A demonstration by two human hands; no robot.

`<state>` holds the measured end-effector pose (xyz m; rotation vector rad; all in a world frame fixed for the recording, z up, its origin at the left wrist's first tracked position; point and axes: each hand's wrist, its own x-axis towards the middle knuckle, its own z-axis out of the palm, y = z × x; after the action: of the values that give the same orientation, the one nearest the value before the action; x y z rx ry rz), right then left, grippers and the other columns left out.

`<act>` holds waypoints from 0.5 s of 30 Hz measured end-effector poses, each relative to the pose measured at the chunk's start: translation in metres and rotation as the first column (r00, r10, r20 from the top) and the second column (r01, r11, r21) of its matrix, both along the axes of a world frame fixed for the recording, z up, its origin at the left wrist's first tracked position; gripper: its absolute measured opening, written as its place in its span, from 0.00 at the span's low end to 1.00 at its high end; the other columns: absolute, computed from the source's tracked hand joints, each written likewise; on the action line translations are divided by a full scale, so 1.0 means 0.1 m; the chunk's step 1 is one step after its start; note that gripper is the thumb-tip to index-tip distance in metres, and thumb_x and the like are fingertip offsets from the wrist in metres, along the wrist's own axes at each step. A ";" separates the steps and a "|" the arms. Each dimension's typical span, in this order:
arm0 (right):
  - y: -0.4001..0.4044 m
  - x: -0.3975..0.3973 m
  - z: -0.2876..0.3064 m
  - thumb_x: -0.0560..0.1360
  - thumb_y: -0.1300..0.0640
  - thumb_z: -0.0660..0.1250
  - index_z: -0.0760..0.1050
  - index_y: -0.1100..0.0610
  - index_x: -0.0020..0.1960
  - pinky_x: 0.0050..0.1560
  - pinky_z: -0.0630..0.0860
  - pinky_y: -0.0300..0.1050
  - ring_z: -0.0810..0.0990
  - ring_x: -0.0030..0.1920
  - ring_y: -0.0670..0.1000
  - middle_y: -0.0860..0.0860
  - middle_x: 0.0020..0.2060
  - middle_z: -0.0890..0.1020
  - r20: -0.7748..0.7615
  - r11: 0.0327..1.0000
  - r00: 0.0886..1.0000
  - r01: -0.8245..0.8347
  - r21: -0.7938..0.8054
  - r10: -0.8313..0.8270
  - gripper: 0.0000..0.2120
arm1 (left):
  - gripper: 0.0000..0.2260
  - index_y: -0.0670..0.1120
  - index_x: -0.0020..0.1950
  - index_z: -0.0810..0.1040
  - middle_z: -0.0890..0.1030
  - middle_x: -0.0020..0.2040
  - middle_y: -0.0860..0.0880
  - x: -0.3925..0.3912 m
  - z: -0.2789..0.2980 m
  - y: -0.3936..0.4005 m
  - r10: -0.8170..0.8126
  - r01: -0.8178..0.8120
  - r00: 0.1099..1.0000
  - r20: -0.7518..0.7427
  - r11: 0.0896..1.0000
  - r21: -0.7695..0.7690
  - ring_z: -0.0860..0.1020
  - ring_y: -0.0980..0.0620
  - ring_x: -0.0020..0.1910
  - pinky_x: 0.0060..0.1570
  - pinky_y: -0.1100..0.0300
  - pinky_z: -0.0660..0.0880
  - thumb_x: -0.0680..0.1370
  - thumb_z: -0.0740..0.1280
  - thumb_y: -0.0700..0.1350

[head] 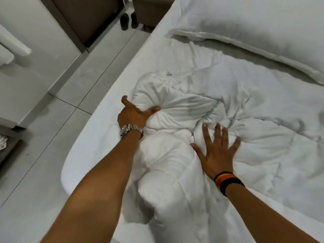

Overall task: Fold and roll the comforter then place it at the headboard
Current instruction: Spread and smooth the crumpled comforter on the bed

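Bed (108, 109): white sheet, its left edge running along the tiled floor (52, 120); it carries everything you are working on.
Comforter (236, 137): white, puffy, heavily creased; spread over the middle of the bed and bunched into a thick lump toward the left edge, just below the pillow.
Handling: you should find it soft and limp, bulky but probably light. It will sag and unroll where you let go, and the cover looks smooth, so it may slide in a loose hold.
Where to hold: take the bunched lump in full handfuls, not by a pinch of cover alone. For a fold, go for a corner or hem; none shows clearly here.
Pillow (254, 28): white, lying across the far end of the bed, toward the headboard side; the headboard itself is out of view.
Left hand (135, 114): fingers (154, 109) and thumb splayed wide, clamping the side of the lump near the left edge. A metal watch (130, 130) on the wrist.
Right hand (219, 151): fingers spread, palm flat, pressing the comforter down beside the lump. A striped wristband (228, 181).
Writing: none readable; the watch face is too small to tell.
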<state>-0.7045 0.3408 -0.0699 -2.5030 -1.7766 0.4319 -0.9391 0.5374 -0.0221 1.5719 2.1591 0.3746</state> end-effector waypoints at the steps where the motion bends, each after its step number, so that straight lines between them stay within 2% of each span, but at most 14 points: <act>1: 0.05 -0.04 0.04 0.74 0.22 0.28 0.35 0.40 0.85 0.74 0.41 0.80 0.43 0.85 0.61 0.57 0.86 0.44 -0.009 1.000 1.000 0.012 -0.016 -0.012 0.44 | 0.65 0.49 0.77 0.60 0.85 0.56 0.41 -0.05 0.04 0.05 -0.032 0.032 0.999 0.003 0.999 0.027 0.83 0.37 0.56 0.52 0.48 0.74 0.50 0.67 0.86; 4: 0.30 -0.28 0.21 0.70 0.19 0.29 0.33 0.38 0.84 0.74 0.37 0.80 0.42 0.85 0.58 0.54 0.86 0.41 -0.096 1.000 0.995 0.030 0.003 -0.029 0.46 | 0.54 0.54 0.70 0.67 0.85 0.56 0.42 -0.35 0.35 0.39 -0.094 0.098 0.995 -0.033 0.983 0.154 0.83 0.37 0.57 0.53 0.47 0.77 0.52 0.71 0.82; 6: 0.58 -0.52 0.28 0.72 0.18 0.34 0.37 0.37 0.84 0.74 0.34 0.78 0.43 0.85 0.57 0.51 0.86 0.43 -0.196 0.996 0.980 -0.007 0.089 0.024 0.46 | 0.52 0.57 0.67 0.67 0.84 0.56 0.43 -0.69 0.67 0.76 -0.070 0.094 0.993 -0.095 0.955 0.281 0.83 0.36 0.56 0.52 0.44 0.77 0.50 0.70 0.83; 8: 0.82 -0.74 0.26 0.74 0.20 0.38 0.40 0.39 0.85 0.74 0.33 0.78 0.41 0.85 0.55 0.49 0.86 0.43 -0.184 0.987 0.977 -0.083 0.138 0.108 0.44 | 0.53 0.58 0.66 0.65 0.84 0.56 0.42 -1.06 0.90 1.11 -0.044 0.104 0.984 -0.175 0.929 0.355 0.82 0.32 0.54 0.52 0.39 0.78 0.49 0.68 0.85; 10: 0.95 -0.88 0.17 0.77 0.22 0.40 0.39 0.41 0.86 0.74 0.33 0.78 0.37 0.85 0.54 0.49 0.86 0.41 -0.136 0.988 0.980 -0.138 0.070 0.147 0.43 | 0.57 0.59 0.72 0.59 0.83 0.59 0.38 -1.33 0.94 1.28 -0.058 0.137 0.962 -0.268 0.949 0.286 0.80 0.28 0.56 0.55 0.34 0.77 0.50 0.69 0.85; 11: 0.95 -0.91 0.11 0.78 0.22 0.41 0.39 0.41 0.86 0.74 0.33 0.79 0.36 0.85 0.55 0.49 0.86 0.40 -0.136 0.990 0.980 -0.142 0.008 0.142 0.43 | 0.60 0.59 0.77 0.54 0.80 0.64 0.36 -1.39 0.85 1.29 -0.097 0.164 0.949 -0.298 0.965 0.206 0.78 0.27 0.60 0.60 0.33 0.76 0.52 0.70 0.83; 13: 0.86 -0.90 0.02 0.78 0.22 0.42 0.37 0.41 0.85 0.74 0.34 0.78 0.35 0.84 0.56 0.51 0.86 0.39 -0.134 0.986 0.982 -0.147 -0.078 0.136 0.43 | 0.64 0.55 0.84 0.42 0.72 0.74 0.34 -1.41 0.55 1.16 -0.180 0.204 0.939 -0.292 0.977 0.054 0.73 0.27 0.69 0.68 0.34 0.70 0.60 0.73 0.78; 15: 0.68 -0.89 -0.01 0.76 0.21 0.39 0.38 0.41 0.85 0.74 0.33 0.77 0.36 0.85 0.57 0.53 0.86 0.40 -0.121 0.986 0.983 -0.148 -0.076 0.138 0.44 | 0.63 0.51 0.85 0.38 0.69 0.77 0.34 -1.36 0.22 0.94 -0.215 0.212 0.940 -0.265 0.976 -0.040 0.71 0.29 0.72 0.71 0.36 0.68 0.66 0.72 0.75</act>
<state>-0.7936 0.4093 -0.0704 -2.3568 -1.9395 0.6587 -1.0751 0.6319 0.0000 1.9232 2.1448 0.0832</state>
